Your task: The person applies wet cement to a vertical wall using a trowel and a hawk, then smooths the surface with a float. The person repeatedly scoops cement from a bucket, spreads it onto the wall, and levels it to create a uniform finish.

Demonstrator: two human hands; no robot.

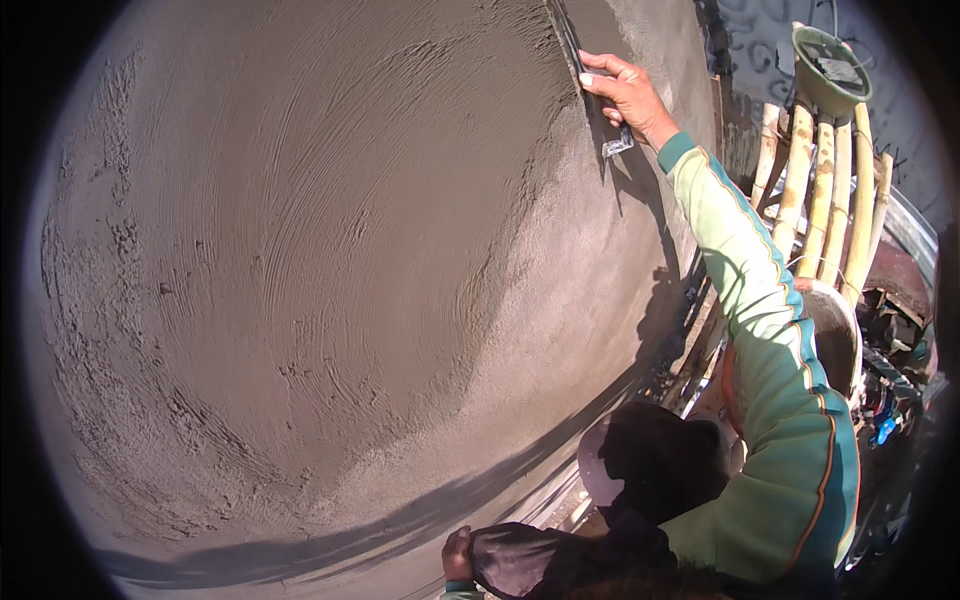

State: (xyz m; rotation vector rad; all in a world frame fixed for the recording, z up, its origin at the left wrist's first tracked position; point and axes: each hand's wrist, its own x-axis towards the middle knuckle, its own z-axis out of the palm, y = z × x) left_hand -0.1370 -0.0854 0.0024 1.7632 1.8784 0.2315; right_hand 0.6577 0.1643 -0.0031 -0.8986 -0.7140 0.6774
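My right hand (pixel 625 95) is closed on a long, thin plastering trowel (pixel 563 40) held edge-on against the wall (pixel 280 200) at the upper right of the plaster. The wall carries wet grey render with curved strokes and rough patches; a paler band runs along its right and lower side. My left hand (pixel 457 555), low at the bottom edge, is curled beside a dark, partly shadowed object (pixel 515 560); what it holds I cannot make out. A round, pale-rimmed thing (pixel 600 465) lies in shadow under my right arm.
At the right, several bamboo poles (pixel 835 200) run side by side, with a green bucket (pixel 830 95) on their far ends. An orange-sided container (pixel 835 330) stands behind my sleeve, and mixed clutter (pixel 890 400) lies further right.
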